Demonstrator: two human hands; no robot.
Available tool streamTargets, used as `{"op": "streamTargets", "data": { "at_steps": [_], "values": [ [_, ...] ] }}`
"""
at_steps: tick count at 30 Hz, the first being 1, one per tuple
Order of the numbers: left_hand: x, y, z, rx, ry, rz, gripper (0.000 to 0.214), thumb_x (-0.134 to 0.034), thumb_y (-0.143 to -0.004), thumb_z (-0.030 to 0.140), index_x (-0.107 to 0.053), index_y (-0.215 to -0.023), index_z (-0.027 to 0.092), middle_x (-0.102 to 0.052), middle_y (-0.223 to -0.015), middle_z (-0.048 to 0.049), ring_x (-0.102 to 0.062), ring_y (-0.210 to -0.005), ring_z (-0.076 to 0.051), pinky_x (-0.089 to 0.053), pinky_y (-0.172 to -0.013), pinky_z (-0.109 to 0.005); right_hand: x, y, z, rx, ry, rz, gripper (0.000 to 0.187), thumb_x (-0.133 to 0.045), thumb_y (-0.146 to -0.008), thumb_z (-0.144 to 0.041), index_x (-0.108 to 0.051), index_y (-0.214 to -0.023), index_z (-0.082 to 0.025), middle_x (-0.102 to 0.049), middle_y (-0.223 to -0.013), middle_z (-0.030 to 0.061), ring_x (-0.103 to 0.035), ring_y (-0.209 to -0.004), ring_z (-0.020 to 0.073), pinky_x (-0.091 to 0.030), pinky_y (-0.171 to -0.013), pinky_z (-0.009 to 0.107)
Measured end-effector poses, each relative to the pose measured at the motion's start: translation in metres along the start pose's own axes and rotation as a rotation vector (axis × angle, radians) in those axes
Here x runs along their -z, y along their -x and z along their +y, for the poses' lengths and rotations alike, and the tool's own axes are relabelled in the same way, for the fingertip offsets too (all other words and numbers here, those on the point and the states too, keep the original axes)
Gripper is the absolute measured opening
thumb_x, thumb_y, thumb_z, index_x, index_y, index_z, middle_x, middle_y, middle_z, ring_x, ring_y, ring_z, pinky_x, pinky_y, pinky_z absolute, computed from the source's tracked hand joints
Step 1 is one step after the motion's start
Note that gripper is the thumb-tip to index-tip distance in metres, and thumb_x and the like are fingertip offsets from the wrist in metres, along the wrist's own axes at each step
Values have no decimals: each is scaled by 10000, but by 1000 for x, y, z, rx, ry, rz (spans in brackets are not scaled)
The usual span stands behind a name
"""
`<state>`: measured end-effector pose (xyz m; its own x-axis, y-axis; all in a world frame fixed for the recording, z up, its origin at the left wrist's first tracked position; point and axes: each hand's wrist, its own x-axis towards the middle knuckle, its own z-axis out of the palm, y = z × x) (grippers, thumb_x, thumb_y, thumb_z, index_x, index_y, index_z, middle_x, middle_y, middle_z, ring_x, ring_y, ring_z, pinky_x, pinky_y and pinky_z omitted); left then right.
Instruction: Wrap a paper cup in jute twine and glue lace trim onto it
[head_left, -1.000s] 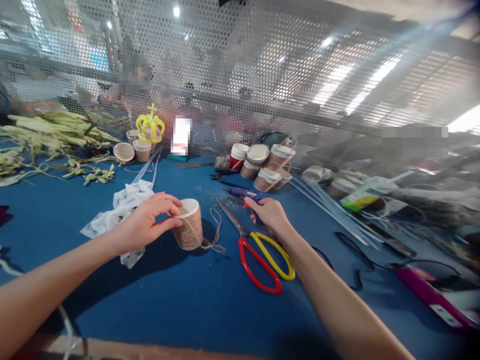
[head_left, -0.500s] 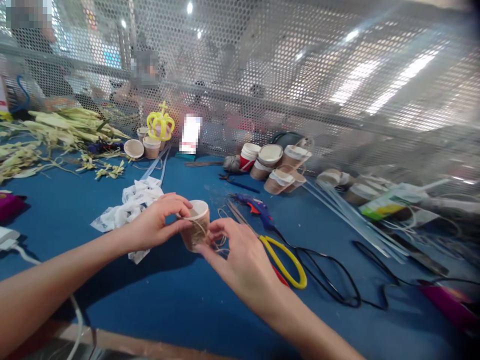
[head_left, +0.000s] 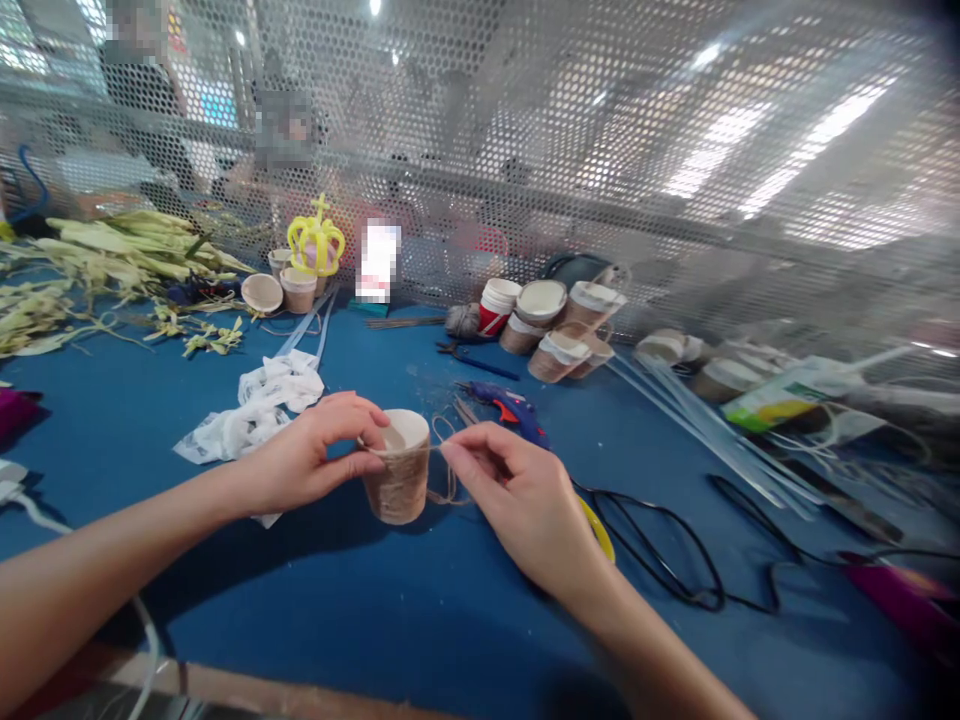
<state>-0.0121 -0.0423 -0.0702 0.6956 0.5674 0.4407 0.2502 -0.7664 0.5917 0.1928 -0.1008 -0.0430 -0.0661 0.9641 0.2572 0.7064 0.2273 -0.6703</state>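
A paper cup wrapped in brown twine (head_left: 398, 476) stands on the blue table (head_left: 360, 610). My left hand (head_left: 307, 455) grips it by the rim and side, fingers closed round it. My right hand (head_left: 517, 495) pinches the loose end of the twine (head_left: 444, 462) just right of the cup's rim, pulling it taut. Beyond my right hand lies a blue glue gun (head_left: 514, 412), its black cord (head_left: 660, 540) trailing to the right. A yellow scissors handle (head_left: 598, 528) shows at the right edge of my right hand; the rest is hidden.
A crumpled white plastic bag (head_left: 251, 410) lies left of the cup. Several paper cups (head_left: 555, 320) cluster at the back, with clear sticks (head_left: 697, 425) right of them. Dried yellow-green leaves (head_left: 97, 275) and a yellow crown (head_left: 316, 240) sit at the back left. A perforated metal screen (head_left: 600, 150) closes the far edge.
My right hand let go of the glue gun, came over to the cup and took the twine end. The cup now stands more upright.
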Motion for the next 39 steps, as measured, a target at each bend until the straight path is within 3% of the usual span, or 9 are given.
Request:
{"op": "streamTargets", "data": {
  "at_steps": [19, 31, 36, 39],
  "values": [
    [3, -2, 5, 113, 261, -124, 112, -517, -832, 193, -551, -729, 162, -611, -899, -56, -526, -1015, -181, -387, -911, -325, -1, -2, 13, -90, -141, -149, 186, -487, -829, -300, -560, -719, -168, -521, -596, -21, -439, -540, 107, -376, -503, 217],
    [5, -1, 2, 149, 293, -170, 109, -529, -826, 202, -552, -727, 163, -623, -908, -59, -511, -1049, -191, -346, -954, -344, -7, -6, 18, -63, -189, -125, 146, -497, -821, -272, -537, -718, -177, -484, -566, -36, -424, -520, 101, -356, -470, 212],
    [5, -1, 0, 156, 298, -170, 104, -531, -827, 207, -555, -735, 165, -613, -931, -58, -507, -1054, -190, -348, -955, -345, -11, -11, 22, -13, -230, -98, 106, -499, -808, -233, -536, -727, -175, -538, -653, -5, -481, -595, 117, -409, -561, 240],
    [5, 0, -1, 150, 303, -171, 103, -530, -826, 209, -556, -737, 165, -608, -931, -56, -507, -1053, -191, -349, -952, -339, -14, -14, 26, -3, -321, -100, 101, -503, -804, -232, -527, -725, -175, -598, -841, 51, -535, -697, 130, -445, -654, 273]
  ]
}}
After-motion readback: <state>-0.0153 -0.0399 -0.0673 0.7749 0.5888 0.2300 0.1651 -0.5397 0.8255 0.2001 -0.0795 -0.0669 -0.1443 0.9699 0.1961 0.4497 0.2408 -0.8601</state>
